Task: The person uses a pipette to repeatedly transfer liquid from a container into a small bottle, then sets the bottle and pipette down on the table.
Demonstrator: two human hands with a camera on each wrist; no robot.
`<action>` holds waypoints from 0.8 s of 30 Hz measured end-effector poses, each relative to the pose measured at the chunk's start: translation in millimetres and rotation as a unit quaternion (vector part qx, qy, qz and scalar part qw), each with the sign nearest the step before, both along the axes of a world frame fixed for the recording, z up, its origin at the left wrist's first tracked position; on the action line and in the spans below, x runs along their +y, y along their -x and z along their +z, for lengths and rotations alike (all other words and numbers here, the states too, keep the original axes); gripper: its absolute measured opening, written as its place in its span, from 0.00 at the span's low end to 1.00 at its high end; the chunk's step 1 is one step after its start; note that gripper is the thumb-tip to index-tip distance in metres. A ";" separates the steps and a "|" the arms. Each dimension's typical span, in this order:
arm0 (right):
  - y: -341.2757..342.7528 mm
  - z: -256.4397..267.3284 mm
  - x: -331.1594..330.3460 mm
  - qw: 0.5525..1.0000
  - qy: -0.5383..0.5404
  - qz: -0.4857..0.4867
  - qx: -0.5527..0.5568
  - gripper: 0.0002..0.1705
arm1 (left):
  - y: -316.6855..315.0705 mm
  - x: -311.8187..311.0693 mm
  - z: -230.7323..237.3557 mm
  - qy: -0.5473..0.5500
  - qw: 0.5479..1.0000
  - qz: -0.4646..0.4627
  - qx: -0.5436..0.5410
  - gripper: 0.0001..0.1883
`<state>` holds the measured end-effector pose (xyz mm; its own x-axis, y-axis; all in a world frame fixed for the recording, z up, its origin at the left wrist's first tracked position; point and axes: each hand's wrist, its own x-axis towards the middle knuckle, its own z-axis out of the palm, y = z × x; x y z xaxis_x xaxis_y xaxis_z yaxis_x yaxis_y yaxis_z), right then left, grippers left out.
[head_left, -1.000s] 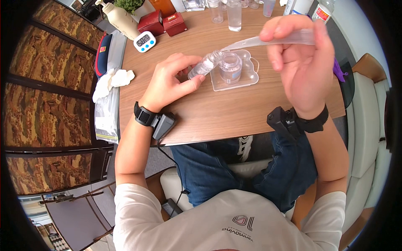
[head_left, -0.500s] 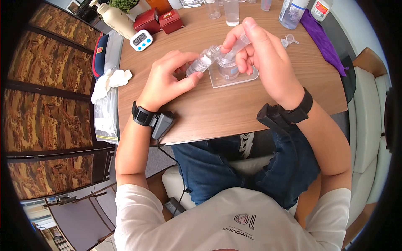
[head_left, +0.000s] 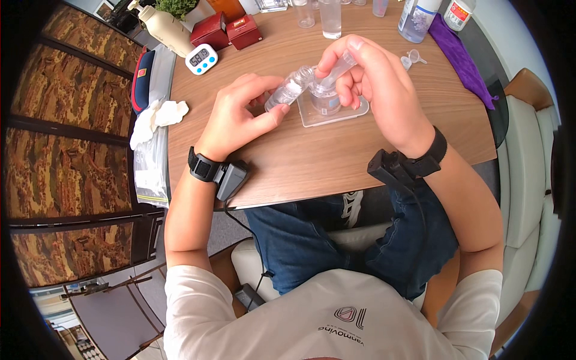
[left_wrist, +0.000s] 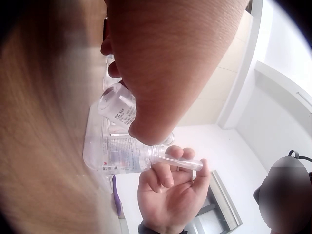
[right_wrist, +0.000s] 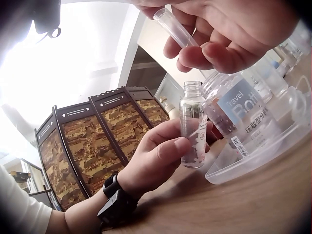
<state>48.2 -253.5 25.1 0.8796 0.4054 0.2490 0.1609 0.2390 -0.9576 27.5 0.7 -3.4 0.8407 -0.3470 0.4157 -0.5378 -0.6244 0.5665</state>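
My left hand (head_left: 240, 114) grips a small clear vial (head_left: 287, 91), its uncapped neck leaning toward the wide-mouthed clear bottle beside it. That bottle (right_wrist: 243, 114), printed "Travel", stands in a shallow clear plastic tray (right_wrist: 239, 169). Over the bottle, my right hand (head_left: 390, 90) pinches a clear tapered plastic tube (right_wrist: 173, 25) between thumb and fingers. The tube slants down with its lower end at the bottle's mouth; fingers hide part of it in the right wrist view. In the left wrist view the tube (left_wrist: 180, 162) lines up with the bottle's neck.
A white timer (head_left: 202, 59) and dark red boxes (head_left: 245, 31) stand at the back left, near a pump bottle (head_left: 165, 27). Crumpled tissue (head_left: 173, 113) lies at the left edge. Small clear caps (head_left: 413, 59) and a purple cloth (head_left: 462, 63) lie on the right.
My right hand has come left and tipped the tube from nearly level, out to the right, to slanting into the bottle's mouth. The left hand keeps the vial in almost the same place.
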 end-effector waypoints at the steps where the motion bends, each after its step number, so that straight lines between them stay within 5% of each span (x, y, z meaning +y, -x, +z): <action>1: -0.1 -0.2 -0.2 1.000 -0.003 0.002 0.004 0.25 | 0.1 -0.1 0.0 0.000 1.000 0.000 0.000 0.18; 8: -2.9 0.2 -2.8 1.000 -0.001 -0.008 -0.023 0.23 | 0.6 -0.9 1.0 0.002 1.000 0.001 0.003 0.17; 13: -4.2 23.8 -32.7 0.981 -0.042 -0.101 -0.163 0.27 | 2.0 1.2 1.3 -0.003 1.000 0.003 -0.005 0.18; 16: -7.8 32.9 -57.0 0.974 -0.185 -0.002 -0.132 0.27 | 3.3 0.1 3.6 -0.007 1.000 -0.004 0.017 0.18; 24: -5.5 28.5 -44.6 0.973 -0.188 0.060 -0.124 0.28 | 1.2 0.7 1.2 0.001 1.000 -0.011 0.011 0.18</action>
